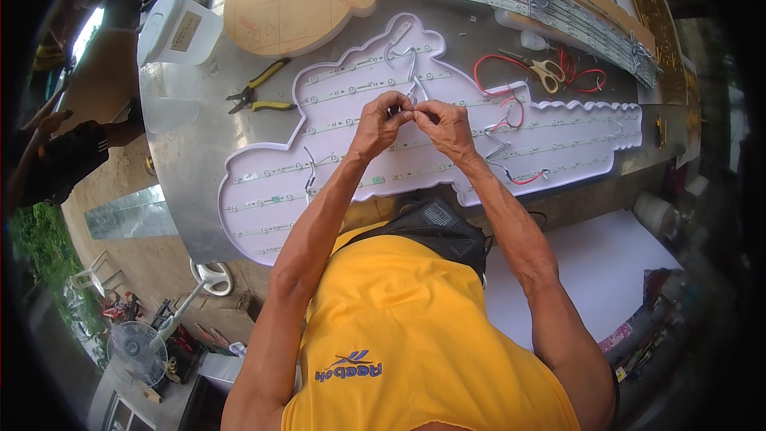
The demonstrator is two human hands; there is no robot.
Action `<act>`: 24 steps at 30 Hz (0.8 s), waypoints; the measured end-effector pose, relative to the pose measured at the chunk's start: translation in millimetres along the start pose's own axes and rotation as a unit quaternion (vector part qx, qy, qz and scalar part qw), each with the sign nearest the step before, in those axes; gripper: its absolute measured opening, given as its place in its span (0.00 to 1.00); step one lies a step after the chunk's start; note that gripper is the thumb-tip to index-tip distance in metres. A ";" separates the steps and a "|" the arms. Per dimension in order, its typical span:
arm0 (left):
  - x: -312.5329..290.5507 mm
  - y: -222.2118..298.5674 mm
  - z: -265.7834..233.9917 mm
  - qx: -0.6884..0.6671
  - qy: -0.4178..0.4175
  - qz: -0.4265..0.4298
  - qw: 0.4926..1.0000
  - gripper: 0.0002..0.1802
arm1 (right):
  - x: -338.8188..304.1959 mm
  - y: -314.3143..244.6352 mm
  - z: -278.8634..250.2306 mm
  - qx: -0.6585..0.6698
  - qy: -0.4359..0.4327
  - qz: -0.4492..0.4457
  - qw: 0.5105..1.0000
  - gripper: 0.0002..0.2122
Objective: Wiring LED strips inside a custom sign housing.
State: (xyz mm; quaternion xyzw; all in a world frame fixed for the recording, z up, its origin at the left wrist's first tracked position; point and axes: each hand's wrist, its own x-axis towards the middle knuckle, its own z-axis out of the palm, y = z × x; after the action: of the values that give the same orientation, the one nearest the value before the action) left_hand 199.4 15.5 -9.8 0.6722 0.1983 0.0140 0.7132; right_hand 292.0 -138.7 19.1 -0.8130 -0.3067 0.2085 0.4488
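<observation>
My left hand (381, 121) and my right hand (448, 128) meet fingertip to fingertip, both closed in a pinch. Between them they hold thin white wire (420, 89), which runs up from the fingertips; the exact ends are hidden by my fingers. Beneath my hands lies a shallow white sign tray (263, 168) with a raised, scalloped edge. Rows of LED strips (343, 92) cross its floor. Loose white leads (309, 168) stick up at its left, and red and white wires (511, 124) lie at its right.
Yellow-handled pliers (263, 86), scissors (546, 72) and a coil of red wire (589, 80) lie on the metal table (187, 223). Behind are a brown-covered cutout (295, 0), bundled LED strips (550, 12) and a clear plastic jug (182, 28). Another person (68, 144) is at the left.
</observation>
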 end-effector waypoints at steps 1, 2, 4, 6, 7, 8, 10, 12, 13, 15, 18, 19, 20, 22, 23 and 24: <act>0.2 -0.8 1.4 0.004 0.009 -0.001 1.000 0.04 | 0.5 -0.1 -0.5 0.006 -0.001 0.004 1.000 0.07; 0.1 -1.9 2.8 0.004 0.009 -0.002 1.000 0.04 | 1.5 -1.2 -0.9 0.012 -0.001 0.008 1.000 0.07; -1.1 -4.1 4.8 -0.027 0.016 -0.004 0.999 0.05 | 3.8 -3.5 -1.2 0.009 -0.003 -0.001 1.000 0.06; -1.1 -3.7 4.3 -0.029 0.015 -0.008 0.999 0.05 | 5.4 -3.7 -2.0 0.005 -0.004 -0.008 1.000 0.05; -0.8 -3.5 4.2 -0.031 0.014 -0.011 0.999 0.05 | 6.1 -3.3 -2.1 0.010 -0.007 -0.013 1.000 0.05; -0.4 -2.1 4.3 -0.031 0.014 -0.012 0.999 0.05 | 6.6 -3.4 -1.6 0.015 -0.011 -0.018 1.000 0.05; 1.1 0.4 5.3 0.018 0.032 0.009 0.999 0.07 | 6.6 -3.7 -0.6 0.022 -0.013 -0.003 1.000 0.05; 1.1 -4.0 3.4 0.011 0.018 0.010 1.000 0.07 | 6.5 -3.6 0.1 0.028 -0.015 0.011 0.999 0.06; 1.0 -6.3 2.8 0.004 0.003 0.011 1.000 0.07 | 5.8 -3.3 0.7 0.048 -0.024 0.044 0.998 0.06; -0.2 -7.4 3.1 0.002 -0.003 0.011 1.000 0.07 | 4.2 -0.5 2.9 0.069 -0.033 0.078 0.994 0.07; 0.1 -7.2 2.5 0.003 -0.022 0.001 1.000 0.07 | 1.0 8.2 8.5 0.127 -0.041 0.148 0.980 0.08; 0.7 -6.7 1.9 0.006 -0.036 -0.008 0.999 0.08 | 0.4 11.5 9.7 0.161 -0.048 0.175 0.970 0.07; 0.9 -10.5 0.3 0.006 -0.035 -0.008 0.999 0.08 | 0.9 11.7 10.8 0.194 -0.056 0.201 0.959 0.06; 0.5 -17.7 -2.7 -0.017 -0.050 -0.007 0.999 0.07 | -1.0 10.7 15.6 0.230 -0.054 0.221 0.946 0.06; 0.7 -17.2 -2.2 -0.017 -0.051 -0.008 0.999 0.07 | -2.4 10.7 17.0 0.265 -0.049 0.243 0.932 0.05; 1.1 -16.6 -1.3 0.010 -0.042 0.009 0.999 0.07 | -3.0 11.2 17.2 0.265 -0.049 0.244 0.932 0.05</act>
State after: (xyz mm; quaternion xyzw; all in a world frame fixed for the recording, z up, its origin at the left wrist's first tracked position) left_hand 196.0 15.5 -26.1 0.6812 0.1625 -0.0103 0.7137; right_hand 282.7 -135.0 0.9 -0.7035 -0.0538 0.4244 0.5675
